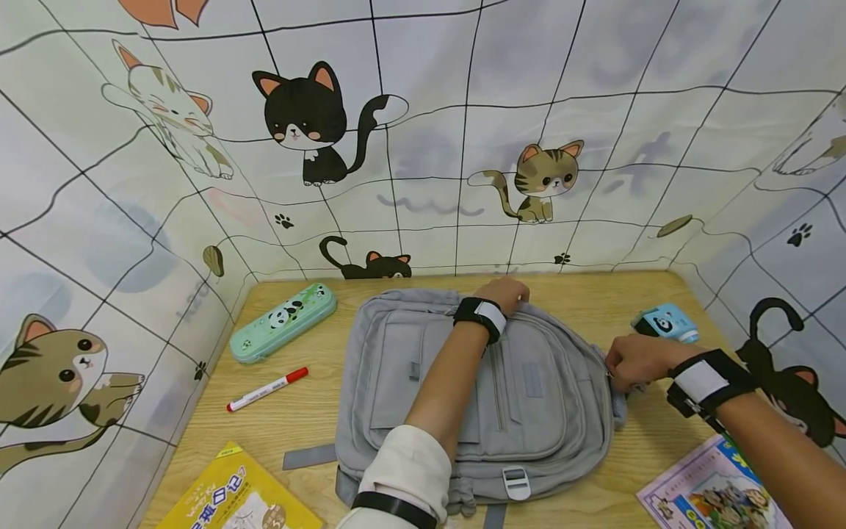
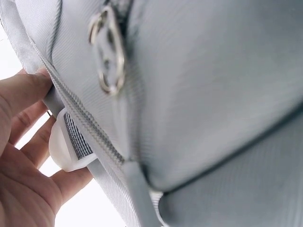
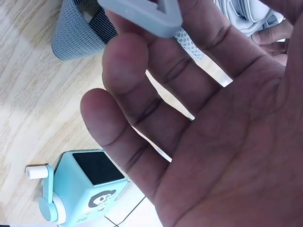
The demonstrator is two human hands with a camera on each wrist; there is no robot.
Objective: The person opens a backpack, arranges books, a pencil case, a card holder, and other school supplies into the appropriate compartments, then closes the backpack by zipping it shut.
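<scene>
1. Backpack [image 1: 496, 404]: lying at table centre, front pocket facing up; all clock dirs. are running from its middle, head view. I'm prob. having it flat & central b/c both hands are needing to reach its edges.
2. L hand [image 1: 505, 294]: gripping the edge at approx. 12 o'c, thumb lying on the fabric nr. the zip [image 2: 85, 116], other fingers passing behind, w/ gaps showing btwn. them. A whitish tab [image 2: 61, 146] is sitting by those fingers; whether I'm touching it, I can't tell.
3. R hand [image 1: 637, 360]: pinching at the backpack's edge at 3 o'c; exact part held, can't tell. In the R wrist view my outer fingers are bending loosely, slightly apart, w/ a grey plastic buckle [image 3: 147, 16] lying across the fingertips' side.
4. Why two edges: my L is prob. steadying the top while my R is working the side, so the fabric btwn. is lying firmer.
5. Surrounds: pencil case [image 1: 283, 323] lying at 10 o'c, red-capped marker [image 1: 267, 389] at 9, yellow book [image 1: 241, 496] at 8, pink-edged book [image 1: 717, 488] at 4, blue crank box [image 1: 669, 323] at 2; all prob. sitting aside to give the backpack room.
</scene>
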